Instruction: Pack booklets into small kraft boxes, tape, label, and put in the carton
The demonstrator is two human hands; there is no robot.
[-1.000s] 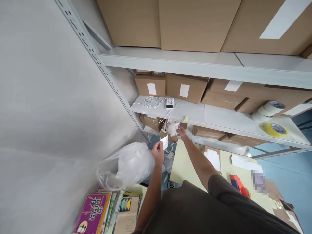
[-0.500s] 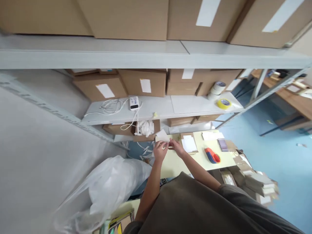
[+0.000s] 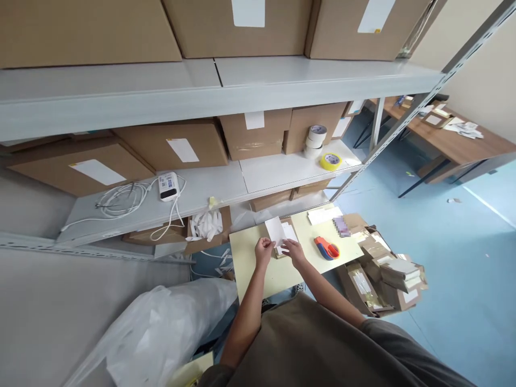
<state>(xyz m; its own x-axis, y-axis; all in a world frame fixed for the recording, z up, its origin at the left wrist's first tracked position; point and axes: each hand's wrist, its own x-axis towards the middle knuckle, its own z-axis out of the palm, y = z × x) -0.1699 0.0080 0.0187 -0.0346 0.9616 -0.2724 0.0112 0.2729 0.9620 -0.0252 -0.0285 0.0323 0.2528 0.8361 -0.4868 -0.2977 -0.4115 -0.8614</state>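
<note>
My left hand (image 3: 264,251) pinches the lower edge of a white paper label (image 3: 275,231), which is held up at a slant. Just right of it, my right hand (image 3: 293,251) has its fingers apart, with the fingertips close to the label's lower right corner; whether they touch it I cannot tell. Under both hands a small cardboard box (image 3: 295,228) with white paper on top lies on the pale yellow table (image 3: 250,269). Farther right on the tabletop are an orange and blue object (image 3: 326,249), white sheets (image 3: 322,215) and a blurred purple item (image 3: 341,226).
Above the table stands a grey metal shelf (image 3: 274,172) with cardboard boxes, tape rolls (image 3: 331,161) and a white power strip (image 3: 168,186). A carton of white strips (image 3: 206,224) sits lower. Plastic bags (image 3: 169,328) lie left; cardboard boxes (image 3: 403,274) pile up at right.
The view has swung right. My hands have brought the label over the small box. My right hand's fingers have come apart from their pinch on it.
</note>
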